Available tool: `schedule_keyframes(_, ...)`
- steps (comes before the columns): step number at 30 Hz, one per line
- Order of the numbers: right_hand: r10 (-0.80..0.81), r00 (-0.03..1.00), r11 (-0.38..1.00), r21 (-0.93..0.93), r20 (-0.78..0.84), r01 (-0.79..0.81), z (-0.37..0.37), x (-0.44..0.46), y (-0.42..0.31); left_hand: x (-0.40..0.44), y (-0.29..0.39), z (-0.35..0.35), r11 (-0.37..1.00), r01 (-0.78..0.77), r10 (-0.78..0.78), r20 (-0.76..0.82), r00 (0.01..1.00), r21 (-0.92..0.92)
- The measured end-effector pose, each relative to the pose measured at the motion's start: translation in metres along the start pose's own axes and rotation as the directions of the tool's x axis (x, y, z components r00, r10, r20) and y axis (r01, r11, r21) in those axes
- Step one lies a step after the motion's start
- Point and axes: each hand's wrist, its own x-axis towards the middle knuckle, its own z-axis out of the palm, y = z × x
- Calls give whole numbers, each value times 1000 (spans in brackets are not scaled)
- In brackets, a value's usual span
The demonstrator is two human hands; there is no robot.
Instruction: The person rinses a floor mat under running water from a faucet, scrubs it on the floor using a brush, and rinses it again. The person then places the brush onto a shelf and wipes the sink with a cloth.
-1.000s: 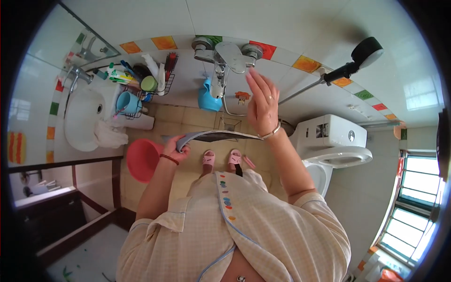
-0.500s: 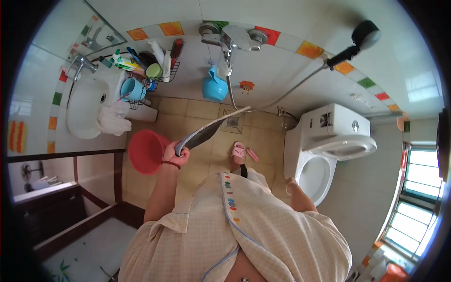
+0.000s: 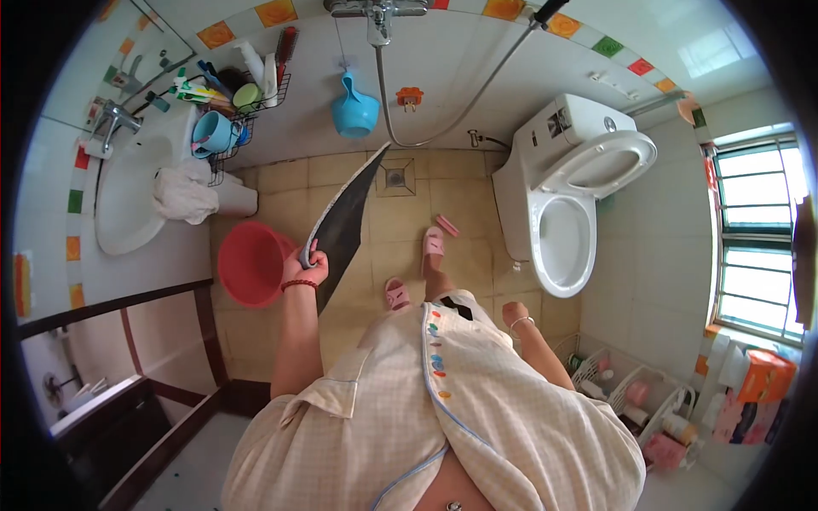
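Note:
My left hand (image 3: 307, 266) is closed on the edge of a thin mat (image 3: 345, 234), dark on the face that shows and grey along its rim. The mat hangs on edge over the tiled floor, just right of a red bucket (image 3: 253, 264). Its far tip reaches up near the shower hose. My right hand (image 3: 515, 315), with a bracelet at the wrist, hangs low at my right side, below and left of the toilet bowl. Its fingers look curled in, and nothing shows in them.
A toilet (image 3: 564, 243) with its lid up stands at the right. The sink (image 3: 128, 200) is at the left, beside a wire rack. A blue scoop (image 3: 354, 112) hangs on the wall near a floor drain (image 3: 395, 177). White baskets (image 3: 630, 387) with bottles sit at lower right.
My right hand has come down from near the faucet to my side. The mat now hangs more steeply in my left hand. The view has turned toward the right, and my feet have stepped.

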Motion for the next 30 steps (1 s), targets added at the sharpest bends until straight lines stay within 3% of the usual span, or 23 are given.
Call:
schedule_keyframes(3,12,1000,1000,-17,8,-12,21,1,40,5,3,-18,999,-32,32,-34,999,0)
schedule_keyframes(5,-111,961,837,-498,252,227,54,27,92,6,8,-30,998,-46,44,-40,998,-34)
schedule_keyframes(6,-115,961,834,-501,250,230,62,28,113,1,8,-34,998,-47,45,-37,998,-39)
schedule_keyframes(8,59,994,993,-103,90,-50,62,20,132,-9,7,-40,992,-123,122,-51,991,-18)
schedule_keyframes(9,54,994,993,-105,91,-44,55,16,130,-9,10,-45,992,-127,126,-49,991,-23)
schedule_keyframes(11,186,981,979,75,46,-189,12,-14,101,-6,20,-57,992,-122,120,-56,991,-33)
schedule_keyframes(14,89,995,992,-92,36,-86,4,-3,105,-15,22,-66,992,-100,96,-56,994,-74)
schedule_keyframes(15,88,995,992,-91,43,-84,3,0,106,-19,20,-67,992,-115,113,-42,993,-58)
schedule_keyframes(17,156,988,980,126,-19,-153,-9,-1,93,-26,22,-67,990,-132,130,-28,991,-44)
schedule_keyframes(20,135,990,974,186,-34,-127,-4,9,94,-37,25,-69,983,-174,172,-30,985,-55)
schedule_keyframes(27,72,997,986,148,2,-72,9,34,106,-76,23,-85,973,-162,172,50,984,-162)
schedule_keyframes(30,50,997,998,43,60,-52,17,53,122,-82,23,-91,960,-163,180,54,982,-227)
